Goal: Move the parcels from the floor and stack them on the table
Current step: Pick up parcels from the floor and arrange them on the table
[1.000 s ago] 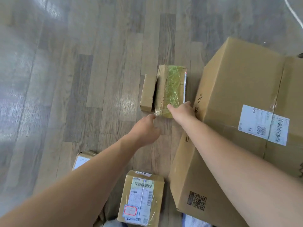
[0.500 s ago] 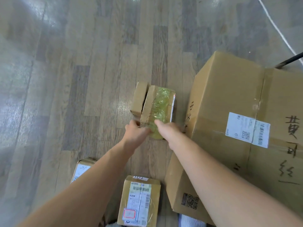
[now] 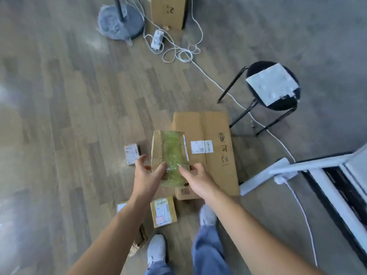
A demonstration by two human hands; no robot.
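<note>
A flat cardboard parcel with green tape is lifted off the floor, held at its near end by both hands. My left hand grips its left corner, thumb on top. My right hand grips its right corner. Below it on the wooden floor lie a large cardboard box with a white label and handwriting, a small parcel to the left, a labelled parcel near my feet, and another parcel partly hidden by my left forearm.
A black stool with a grey pad stands to the right. A white table frame juts in at the right edge. White cables, a power strip, a round stand base and another carton lie at the back.
Both hands closed on the green-taped parcel and raised it off the floor. The view pulled up and back, showing the stool, the cables and my feet.
</note>
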